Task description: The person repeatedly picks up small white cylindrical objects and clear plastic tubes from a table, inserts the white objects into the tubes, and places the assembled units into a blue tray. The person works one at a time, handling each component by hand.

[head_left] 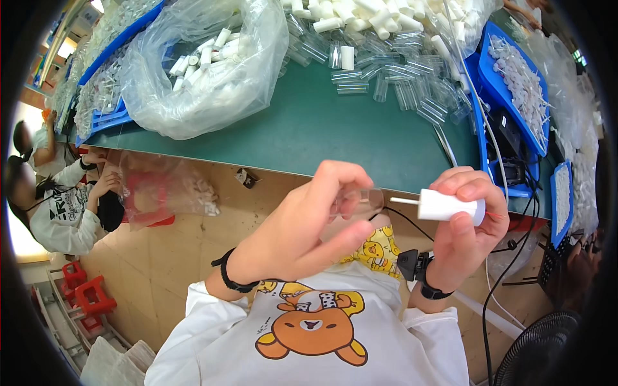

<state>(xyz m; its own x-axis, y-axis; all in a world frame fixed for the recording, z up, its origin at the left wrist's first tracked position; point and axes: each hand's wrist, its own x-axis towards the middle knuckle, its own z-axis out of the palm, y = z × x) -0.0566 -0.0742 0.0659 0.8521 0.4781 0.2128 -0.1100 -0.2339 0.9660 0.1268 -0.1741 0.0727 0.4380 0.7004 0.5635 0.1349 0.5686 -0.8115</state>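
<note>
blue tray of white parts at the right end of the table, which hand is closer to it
Right. The right hand, holding a white cap, is just below and left of the blue tray; the left hand, holding a clear tube, is further left.

A: Where's the clear plastic tube [358,198]?
B: In the left hand [308,226], just left of the white plastic cap with a thin stem [445,206] in the right hand [465,231].
A: And the counter [335,128]?
B: Behind both, with the clear plastic bag of white caps [206,64] on its left
</note>
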